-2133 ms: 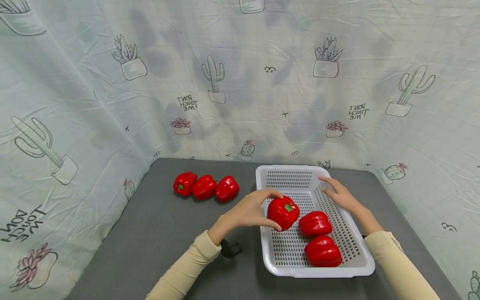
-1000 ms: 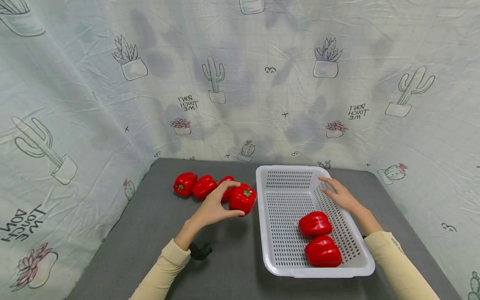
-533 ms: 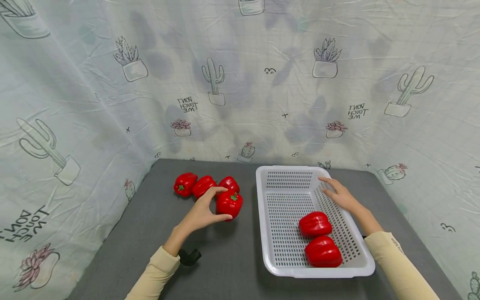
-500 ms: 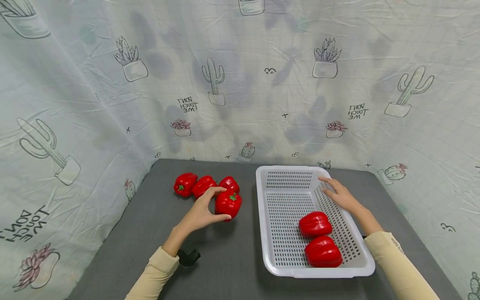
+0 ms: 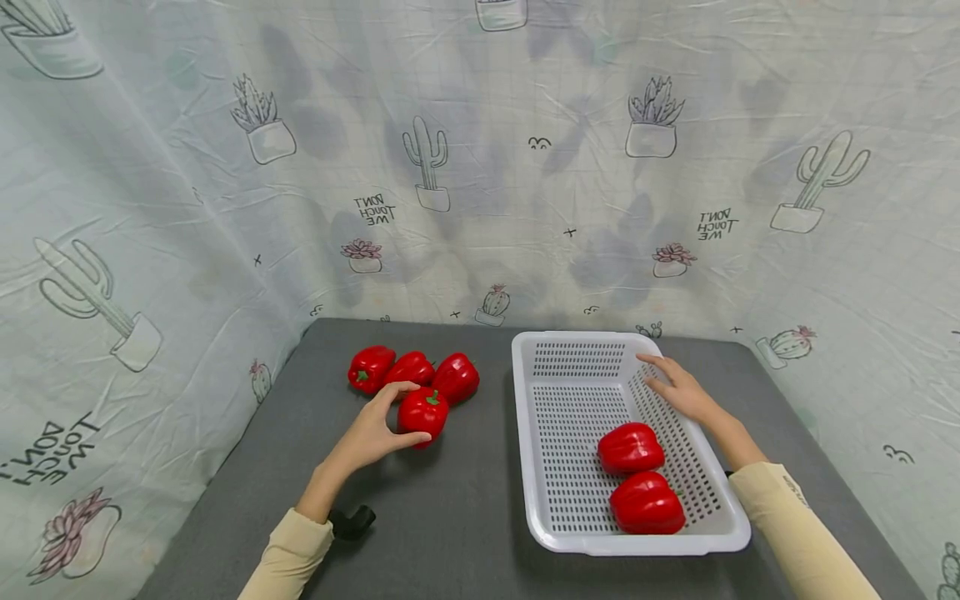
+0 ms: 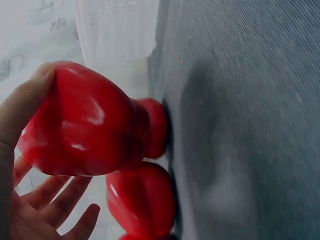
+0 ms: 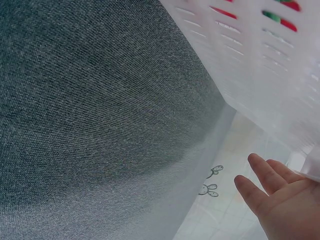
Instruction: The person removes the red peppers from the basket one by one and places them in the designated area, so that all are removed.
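My left hand holds a red bell pepper between thumb and fingers, stem up. In the left wrist view this pepper hangs off the grey table, its shadow apart from it. Just behind it, three more bell peppers lie in a row: a left one, a middle one partly hidden by my fingers, and a right one. My right hand lies at the right rim of a white perforated basket, fingers extended and spread. In the right wrist view those fingers look straight.
Inside the basket, toward its near right, lie two red bell peppers, one behind the other. The grey table stretches between the left arm and the basket. Printed cloth hangs behind and at both sides.
My left hand has carried the bell pepper from over the basket leftward to just in front of the row on the table. The right hand and the basket have stayed put.
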